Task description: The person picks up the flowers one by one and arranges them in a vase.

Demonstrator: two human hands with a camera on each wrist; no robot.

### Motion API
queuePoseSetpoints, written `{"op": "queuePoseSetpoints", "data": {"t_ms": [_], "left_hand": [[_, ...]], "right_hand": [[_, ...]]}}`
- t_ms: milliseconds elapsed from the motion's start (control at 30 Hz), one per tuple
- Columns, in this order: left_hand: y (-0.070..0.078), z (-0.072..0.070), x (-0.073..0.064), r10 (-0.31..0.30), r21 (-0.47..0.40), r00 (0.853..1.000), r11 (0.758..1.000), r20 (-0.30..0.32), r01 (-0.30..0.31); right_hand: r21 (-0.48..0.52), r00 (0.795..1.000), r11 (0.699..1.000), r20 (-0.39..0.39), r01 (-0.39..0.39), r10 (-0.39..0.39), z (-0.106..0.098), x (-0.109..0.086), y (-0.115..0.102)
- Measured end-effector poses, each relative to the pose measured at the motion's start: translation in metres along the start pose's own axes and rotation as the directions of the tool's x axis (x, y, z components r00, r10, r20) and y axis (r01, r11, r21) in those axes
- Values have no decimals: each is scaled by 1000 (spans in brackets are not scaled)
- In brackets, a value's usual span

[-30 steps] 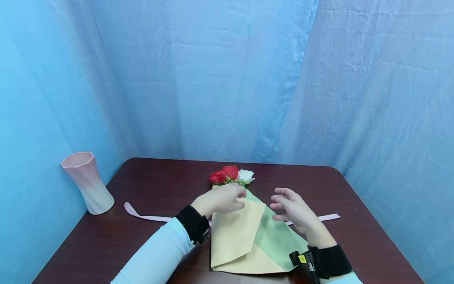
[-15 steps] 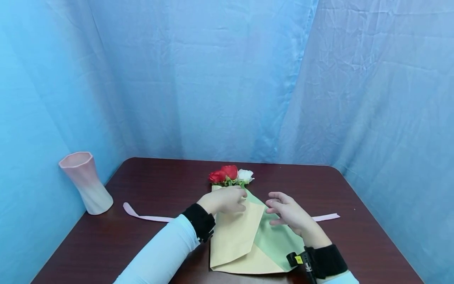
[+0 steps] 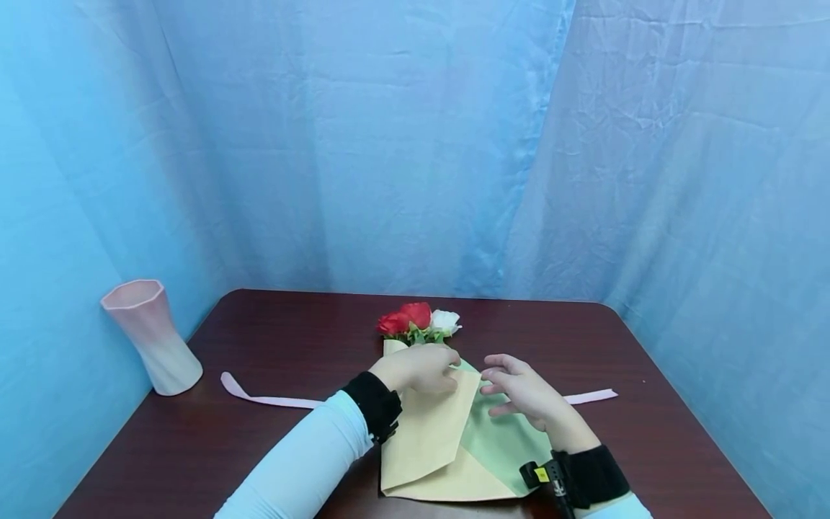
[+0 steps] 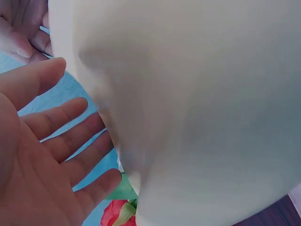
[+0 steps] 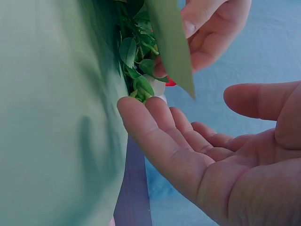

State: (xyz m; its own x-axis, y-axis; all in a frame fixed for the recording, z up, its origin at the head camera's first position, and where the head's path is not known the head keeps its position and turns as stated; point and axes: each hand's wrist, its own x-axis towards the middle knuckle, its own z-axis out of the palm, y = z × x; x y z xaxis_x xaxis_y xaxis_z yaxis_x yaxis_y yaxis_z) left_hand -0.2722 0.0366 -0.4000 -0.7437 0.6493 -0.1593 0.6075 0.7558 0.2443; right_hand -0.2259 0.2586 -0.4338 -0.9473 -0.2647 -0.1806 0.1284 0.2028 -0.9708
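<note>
A sheet of wrapping paper (image 3: pixel 428 432), cream on one face and pale green on the other, lies on the table with its left side folded over. Red roses (image 3: pixel 405 317) and a white rose (image 3: pixel 445 321) stick out of its far end; green leaves (image 5: pixel 134 61) show inside the paper in the right wrist view. My left hand (image 3: pixel 424 369) rests over the folded cream flap, its fingers extended along the edge in the left wrist view. To its right, my right hand (image 3: pixel 521 393) hovers above the green side, palm turned inward and fingers loosely spread.
A pale pink ribbon (image 3: pixel 279 401) runs crosswise beneath the paper, its ends showing on both sides. At the left edge of the dark table (image 3: pixel 292 331) stands a pink and white vase (image 3: pixel 152 339). Blue curtains (image 3: pixel 415 144) hang behind.
My left hand has shifted right and slightly nearer along the flap. My right hand has drifted left toward it. The paper and flowers look unchanged apart from a slight camera shift.
</note>
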Motion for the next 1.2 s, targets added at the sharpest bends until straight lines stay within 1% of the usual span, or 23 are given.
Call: {"op": "queuePoseSetpoints", "data": {"t_ms": [133,200,333,433,533,667,867,1033,1200], "left_hand": [[0,0,1,11,-16,1000,1000,14,-11],[1,0,0,7,-23,1000,1000,13,-7],[1,-1,0,9,-35,1000,999,3,-9],[0,-2,-2,21,-50,1000,999,-10,-22],[-1,-4,-5,41,-65,999,997,-36,-44],[-3,-9,-11,82,-68,992,994,-91,-88],[-7,-23,-23,99,-108,983,987,-153,-116],[-16,-33,-34,117,-114,970,983,-215,-144],[-24,-41,-46,116,-131,963,980,-244,-151]], "right_hand": [[-2,1000,1000,2,-6,6,0,1,1],[-5,1000,1000,1,-11,11,0,2,1],[-11,1000,1000,-3,-12,12,1,3,1],[-8,1000,1000,-5,-11,11,0,4,1],[1,1000,1000,1,-4,4,-1,4,0],[18,1000,1000,24,15,-16,-2,5,-1],[49,995,997,70,65,-68,-6,4,-6],[60,994,994,58,93,-97,-5,4,-11],[57,993,993,49,107,-110,-4,5,-14]]}}
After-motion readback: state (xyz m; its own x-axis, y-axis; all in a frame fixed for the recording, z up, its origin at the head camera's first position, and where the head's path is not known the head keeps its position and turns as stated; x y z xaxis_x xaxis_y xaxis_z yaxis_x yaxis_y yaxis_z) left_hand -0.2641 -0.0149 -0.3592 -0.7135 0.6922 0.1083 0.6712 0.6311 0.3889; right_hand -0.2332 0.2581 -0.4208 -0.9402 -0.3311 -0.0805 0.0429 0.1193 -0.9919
